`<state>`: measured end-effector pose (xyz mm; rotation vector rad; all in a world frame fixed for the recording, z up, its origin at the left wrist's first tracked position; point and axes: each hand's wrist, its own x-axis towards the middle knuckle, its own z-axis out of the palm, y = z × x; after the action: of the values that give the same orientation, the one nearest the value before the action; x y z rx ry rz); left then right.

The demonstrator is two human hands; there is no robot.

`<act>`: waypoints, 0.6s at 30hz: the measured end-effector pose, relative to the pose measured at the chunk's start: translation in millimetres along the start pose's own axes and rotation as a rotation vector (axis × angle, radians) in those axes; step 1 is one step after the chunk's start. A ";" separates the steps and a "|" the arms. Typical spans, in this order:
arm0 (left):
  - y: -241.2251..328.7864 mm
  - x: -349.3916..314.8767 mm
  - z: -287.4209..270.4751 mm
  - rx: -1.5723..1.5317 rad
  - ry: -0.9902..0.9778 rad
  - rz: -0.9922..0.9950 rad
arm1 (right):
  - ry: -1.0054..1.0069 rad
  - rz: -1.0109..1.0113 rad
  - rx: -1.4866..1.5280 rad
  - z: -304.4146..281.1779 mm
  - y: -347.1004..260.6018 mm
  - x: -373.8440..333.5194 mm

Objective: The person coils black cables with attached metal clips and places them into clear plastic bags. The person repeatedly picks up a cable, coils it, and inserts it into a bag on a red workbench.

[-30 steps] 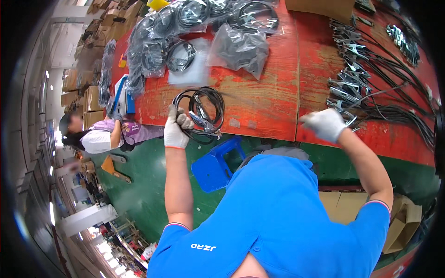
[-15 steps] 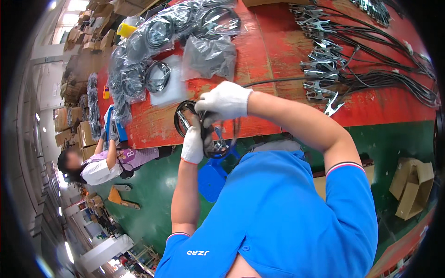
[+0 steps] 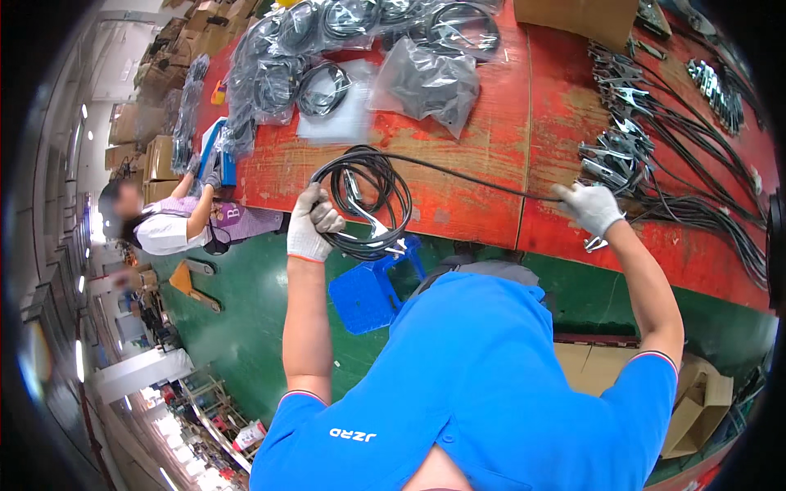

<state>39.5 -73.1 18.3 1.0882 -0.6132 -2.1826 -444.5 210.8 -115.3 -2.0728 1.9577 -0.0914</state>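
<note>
While hands (image 3: 311,225) hold cable (image 3: 364,200), clamps (image 3: 610,155) beside

Bright blue short-sleeved shirt (image 3: 483,385), loose and creased across the chest and shoulders. Small white lettering printed on the chest, on the left side. Sleeve cuffs trimmed with a thin band of white and red stripes, seen just above each elbow. Forearms bare from cuff to wrist. White knitted work glove on the left hand (image 3: 313,225), greyed with dirt over the fingers, with a thin red edge at the wrist. Matching white knitted glove on the right hand (image 3: 591,208), likewise soiled grey around the fingertips and knuckles.
</note>
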 end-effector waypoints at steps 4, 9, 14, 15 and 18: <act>-33.8 20.6 6.2 0.210 0.085 0.020 | -0.162 -0.295 0.027 -46.7 -93.5 34.9; -72.9 23.7 52.3 0.545 0.271 0.028 | -0.069 -0.547 0.220 -87.5 -170.0 69.5; -105.6 11.7 90.8 0.669 0.129 -0.008 | 0.043 -0.599 0.452 -97.3 -198.8 110.4; -113.0 7.1 97.5 0.688 0.141 -0.023 | 0.114 -0.558 0.448 -94.8 -201.7 120.1; -116.3 -2.7 73.4 0.626 0.004 -0.075 | 0.242 -0.419 0.536 -84.3 -203.9 135.8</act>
<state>-56.6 20.0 -13.7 1.4381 -1.3288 -2.0962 -257.3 70.5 -4.0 -2.1124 1.3625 -0.8844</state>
